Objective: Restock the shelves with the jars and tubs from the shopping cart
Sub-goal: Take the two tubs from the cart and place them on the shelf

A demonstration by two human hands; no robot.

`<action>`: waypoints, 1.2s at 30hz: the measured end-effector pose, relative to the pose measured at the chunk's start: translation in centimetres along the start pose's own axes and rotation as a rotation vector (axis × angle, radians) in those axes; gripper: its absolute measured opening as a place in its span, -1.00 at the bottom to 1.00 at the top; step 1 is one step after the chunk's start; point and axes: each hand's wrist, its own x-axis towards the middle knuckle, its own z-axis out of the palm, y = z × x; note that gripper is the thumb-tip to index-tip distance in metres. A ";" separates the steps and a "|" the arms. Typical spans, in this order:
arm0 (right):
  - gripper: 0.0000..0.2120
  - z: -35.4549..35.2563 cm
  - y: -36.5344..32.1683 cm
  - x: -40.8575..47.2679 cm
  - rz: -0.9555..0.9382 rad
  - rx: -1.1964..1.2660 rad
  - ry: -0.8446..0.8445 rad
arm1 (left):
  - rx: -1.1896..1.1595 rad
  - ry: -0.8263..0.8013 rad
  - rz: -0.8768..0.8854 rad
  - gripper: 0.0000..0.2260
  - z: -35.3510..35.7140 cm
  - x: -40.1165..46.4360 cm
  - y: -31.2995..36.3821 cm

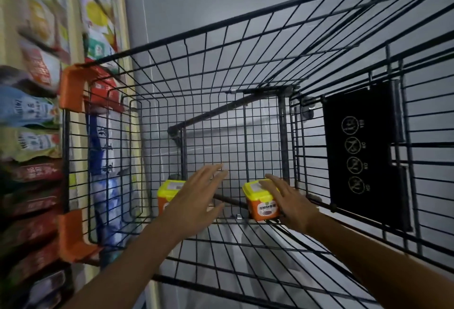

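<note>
Looking down into a black wire shopping cart (245, 68) with orange corner guards (72, 87). Two orange tubs with yellow lids low in the basket, well apart: left tub (169, 192) partly hidden behind the left hand (196, 198), right tub (261, 200) near the cart's right wall. Left grip released, fingers straight and spread above the left tub, contact impossible to tell. Right hand (287, 200) laid against the right tub's lid and side, fingers fairly straight, not plainly curled round it, so grip released too. Black panel with round warning icons (356, 156) on the cart's right side. Blurred shelves of coloured packets (36, 117) along the left, grey floor (186, 1) beneath.
</note>
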 end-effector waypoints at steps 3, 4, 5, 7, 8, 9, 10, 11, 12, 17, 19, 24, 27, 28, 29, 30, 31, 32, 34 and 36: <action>0.02 0.7 -0.1 0.4 -0.003 -0.011 0.043 | -0.017 0.009 -0.050 -0.36 -0.6 -0.9 -1.2; 0.03 1.0 0.1 0.4 -0.010 -0.006 0.055 | -0.012 0.022 -0.066 -0.36 -1.0 -1.4 -1.7; 0.05 1.2 0.3 0.4 -0.025 0.001 0.067 | -0.011 0.035 -0.082 -0.36 -1.4 -1.8 -2.4; 0.08 1.4 0.7 0.4 -0.057 0.004 0.070 | -0.013 0.049 -0.130 -0.36 -2.3 -2.9 -4.1; 0.09 1.3 0.8 0.4 -0.074 -0.003 0.076 | -0.008 0.052 -0.158 -0.35 -2.8 -3.5 -5.1; 0.11 1.1 0.8 0.4 -0.093 -0.012 0.090 | 0.002 0.048 -0.182 -0.34 -3.1 -4.1 -6.2; 0.13 0.9 0.8 0.4 -0.116 -0.022 0.102 | 0.018 0.042 -0.200 -0.34 -3.5 -4.7 -7.2; 0.15 0.7 0.7 0.4 -0.136 -0.035 0.105 | 0.031 0.033 -0.214 -0.33 -3.8 -5.2 -8.0; 0.16 0.5 0.6 0.4 -0.150 -0.044 0.099 | 0.042 0.019 -0.222 -0.34 -4.1 -5.6 -8.8; 0.12 0.1 0.3 0.9 -0.160 -0.043 0.088 | 0.118 -0.186 -0.226 -0.15 -5.0 -6.0 -11.4; 0.10 0.0 -0.1 1.2 -0.150 -0.034 0.111 | 0.195 -0.270 -0.181 -0.02 -4.6 -6.0 -12.5; 0.07 -1.3 -2.0 1.7 -0.154 0.065 0.223 | 0.364 -0.371 -0.078 0.15 -2.8 -5.2 -13.1; 0.03 -2.8 -4.0 1.7 -0.150 0.140 0.285 | 0.397 -0.343 -0.015 0.15 -1.8 -4.6 -13.1; 0.03 -3.2 -4.6 1.8 -0.156 0.151 0.307 | 0.406 -0.341 0.005 0.13 -1.5 -4.5 -13.2; 0.02 -3.5 -5.2 2.0 -0.162 0.162 0.323 | 0.415 -0.339 0.028 0.11 -1.2 -4.3 -13.4; 0.02 -3.7 -5.8 2.1 -0.162 0.176 0.330 | 0.416 -0.335 0.051 0.09 -1.0 -4.2 -13.5; 0.02 -3.9 -6.3 2.3 -0.156 0.193 0.333 | 0.405 -0.330 0.071 0.09 -0.7 -4.0 -13.6; 0.01 -4.1 -6.9 2.5 -0.147 0.213 0.338 | 0.388 -0.327 0.084 0.09 -0.4 -3.8 -13.8; 0.02 -4.3 -7.7 2.8 -0.133 0.240 0.352 | 0.359 -0.334 0.111 0.11 0.0 -3.5 -13.9; 0.01 -4.4 -8.3 3.1 -0.141 0.245 0.352 | 0.347 -0.330 0.140 0.09 0.4 -3.1 -13.8</action>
